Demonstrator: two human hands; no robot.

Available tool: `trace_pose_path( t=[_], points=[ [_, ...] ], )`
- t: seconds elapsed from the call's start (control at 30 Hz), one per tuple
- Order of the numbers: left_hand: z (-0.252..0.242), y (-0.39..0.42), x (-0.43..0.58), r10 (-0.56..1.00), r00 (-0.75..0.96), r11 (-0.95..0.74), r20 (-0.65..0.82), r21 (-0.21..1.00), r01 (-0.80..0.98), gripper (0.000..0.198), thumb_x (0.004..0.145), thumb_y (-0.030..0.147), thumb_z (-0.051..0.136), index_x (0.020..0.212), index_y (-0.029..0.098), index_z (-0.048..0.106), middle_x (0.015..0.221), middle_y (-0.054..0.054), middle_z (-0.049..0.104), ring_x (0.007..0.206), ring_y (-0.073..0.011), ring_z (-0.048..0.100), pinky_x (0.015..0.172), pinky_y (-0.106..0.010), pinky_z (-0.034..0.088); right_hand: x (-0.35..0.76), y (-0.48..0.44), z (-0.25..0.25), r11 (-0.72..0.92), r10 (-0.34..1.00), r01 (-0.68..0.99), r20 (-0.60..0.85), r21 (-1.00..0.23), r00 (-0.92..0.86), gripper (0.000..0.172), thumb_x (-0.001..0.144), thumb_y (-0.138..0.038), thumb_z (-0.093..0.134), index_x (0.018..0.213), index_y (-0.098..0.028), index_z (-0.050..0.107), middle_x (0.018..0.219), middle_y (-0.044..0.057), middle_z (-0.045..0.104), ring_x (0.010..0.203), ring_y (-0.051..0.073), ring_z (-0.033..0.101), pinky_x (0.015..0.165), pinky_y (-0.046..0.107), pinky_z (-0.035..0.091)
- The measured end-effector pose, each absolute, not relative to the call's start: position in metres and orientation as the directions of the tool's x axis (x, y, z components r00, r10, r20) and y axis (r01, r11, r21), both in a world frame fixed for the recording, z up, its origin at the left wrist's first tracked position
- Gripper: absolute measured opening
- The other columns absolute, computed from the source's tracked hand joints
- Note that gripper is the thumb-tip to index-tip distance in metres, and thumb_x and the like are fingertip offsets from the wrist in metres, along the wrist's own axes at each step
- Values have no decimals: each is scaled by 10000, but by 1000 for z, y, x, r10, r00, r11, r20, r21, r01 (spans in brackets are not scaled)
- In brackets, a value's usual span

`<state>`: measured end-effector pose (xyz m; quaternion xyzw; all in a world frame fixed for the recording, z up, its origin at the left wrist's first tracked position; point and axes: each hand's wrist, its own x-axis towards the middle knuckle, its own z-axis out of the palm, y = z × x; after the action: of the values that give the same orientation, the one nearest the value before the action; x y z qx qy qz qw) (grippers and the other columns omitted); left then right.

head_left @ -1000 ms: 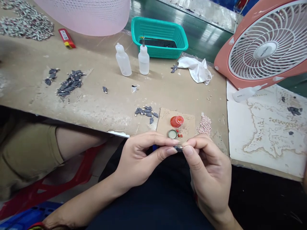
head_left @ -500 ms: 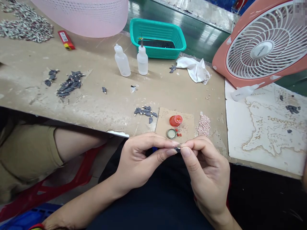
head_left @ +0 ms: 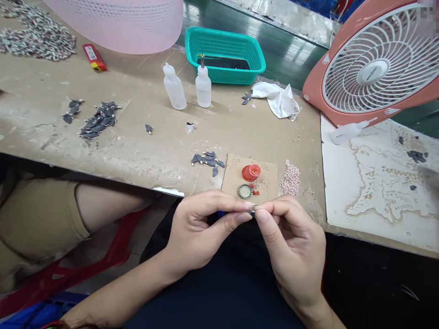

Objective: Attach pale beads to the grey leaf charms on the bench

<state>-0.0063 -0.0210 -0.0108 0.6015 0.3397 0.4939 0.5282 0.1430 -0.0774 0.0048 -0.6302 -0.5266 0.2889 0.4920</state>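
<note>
Thumb and fingers of my left hand (head_left: 202, 228) pinch a small dark piece (head_left: 252, 212) near the table's front edge. My right hand (head_left: 293, 246) closes on the same piece from the other side, fingertips almost touching those of the left. Fingers cover most of it. Just beyond the hands, a bottle cap (head_left: 245, 191) and a red cup (head_left: 251, 172) rest on a cardboard square (head_left: 233, 167). Tiny pinkish beads (head_left: 291, 179) are heaped to the right, and dark leaf-shaped pieces (head_left: 208, 159) lie to the left.
Two squeeze bottles, one upright (head_left: 203, 89) and one leaning (head_left: 174, 87), stand before a green basket (head_left: 226, 75). A pink fan (head_left: 313, 93) is at the right, beside a white cloth (head_left: 277, 98). Another person's leg (head_left: 109, 205) is at the left, below the table.
My right hand has shifted slightly left, with its fingertips closer to my left ones. The small piece between them shows at a slightly different angle.
</note>
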Motion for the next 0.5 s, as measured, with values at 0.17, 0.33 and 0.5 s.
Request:
trace_pose_path(
  t=[0.17,0.33,0.5],
  points=[
    [-13,-21,-6,922,292,-232,253,967,-105,231,793,58,771,911,256,783,830,0,780,718,-146,705,692,-260,588,143,-77,6,49,950,404,167,-913,263,66,876,-191,655,834,-234,682,728,-26,584,637,114,523,558,254,421],
    [-15,-22,-7,918,293,-257,269,963,-81,195,806,71,763,893,246,766,826,-4,777,711,-152,703,698,-276,583,143,-77,6,44,954,403,158,-914,255,72,879,-196,654,822,-231,679,707,-34,571,610,103,504,538,244,412],
    [-19,-21,-8,888,327,-316,323,946,-77,243,809,38,745,928,250,754,819,-2,768,724,-151,697,703,-277,562,144,-75,5,31,959,384,136,-923,249,81,886,-204,650,817,-235,679,698,-39,570,609,99,506,538,236,410]
  ],
)
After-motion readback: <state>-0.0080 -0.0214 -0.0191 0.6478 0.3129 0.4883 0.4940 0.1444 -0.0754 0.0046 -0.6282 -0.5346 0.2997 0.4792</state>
